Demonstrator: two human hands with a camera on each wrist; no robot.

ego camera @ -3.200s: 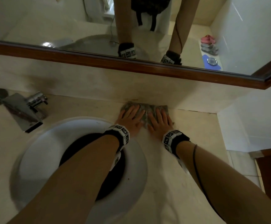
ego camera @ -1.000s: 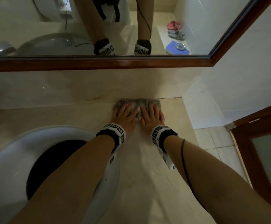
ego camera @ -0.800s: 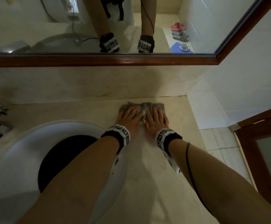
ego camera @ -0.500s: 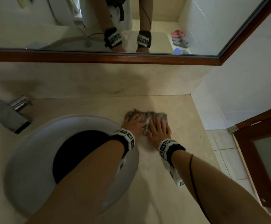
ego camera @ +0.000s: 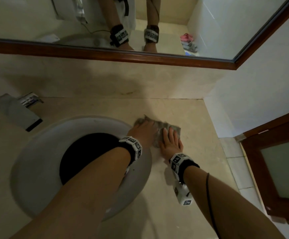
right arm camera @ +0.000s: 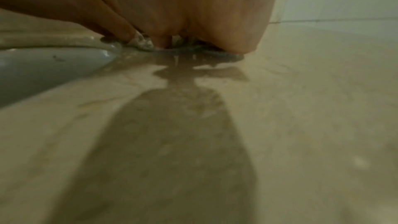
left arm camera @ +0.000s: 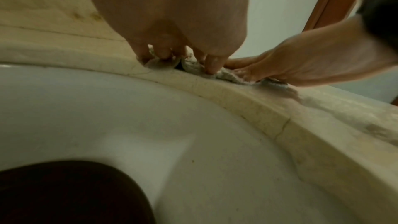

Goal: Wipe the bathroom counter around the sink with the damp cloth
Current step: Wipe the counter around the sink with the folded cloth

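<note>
A crumpled grey damp cloth (ego camera: 164, 125) lies on the beige counter (ego camera: 188, 169), just right of the white sink (ego camera: 37, 152). My left hand (ego camera: 143, 131) presses its left part at the sink's rim, forearm crossing the basin. My right hand (ego camera: 171, 142) lies flat on its right part, fingers straight. In the left wrist view my left fingertips (left arm camera: 212, 65) push down into the cloth (left arm camera: 228, 76), beside the right hand (left arm camera: 301, 64). The right wrist view shows the right hand (right arm camera: 193, 14) on the cloth (right arm camera: 142, 43) and a wet streak on the counter (right arm camera: 312, 108).
A chrome faucet (ego camera: 18, 112) stands at the back left of the sink. A wood-framed mirror (ego camera: 123, 56) hangs above the backsplash. The counter ends at a white wall (ego camera: 243, 100) on the right, with a wooden door (ego camera: 278, 161) and tiled floor beyond.
Both hands have slid the cloth from the backsplash toward me, along the counter beside the sink's right rim. The cloth is more bunched under the left hand.
</note>
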